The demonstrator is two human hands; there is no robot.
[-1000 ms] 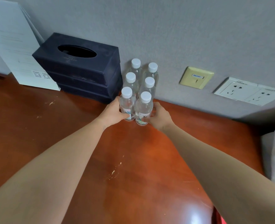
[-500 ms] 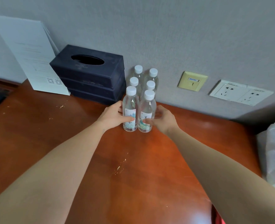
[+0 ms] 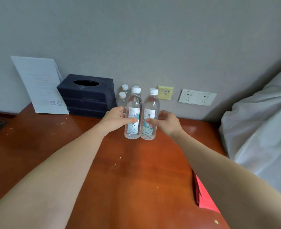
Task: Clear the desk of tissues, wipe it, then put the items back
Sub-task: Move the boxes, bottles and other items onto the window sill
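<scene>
My left hand (image 3: 115,120) grips a clear water bottle with a white cap (image 3: 132,111). My right hand (image 3: 167,122) grips a second such bottle (image 3: 150,113) beside it. Both bottles are upright, side by side, their bases just above or at the reddish-brown desk (image 3: 136,171). Behind them more water bottles (image 3: 123,96) stand against the wall, partly hidden. A dark blue tissue box (image 3: 87,95) with an empty oval slot sits left of them. Small pale crumbs and specks lie on the desk top.
A white printed card (image 3: 42,85) leans on the wall at far left. A yellow socket plate (image 3: 165,95) and white power outlets (image 3: 196,97) are on the wall. White bedding (image 3: 260,129) lies at the right; a red item (image 3: 204,194) shows by the desk's right edge.
Both hands have pulled the two front bottles away from the group toward me; they now stand apart from the rest. The camera has tilted up and back.
</scene>
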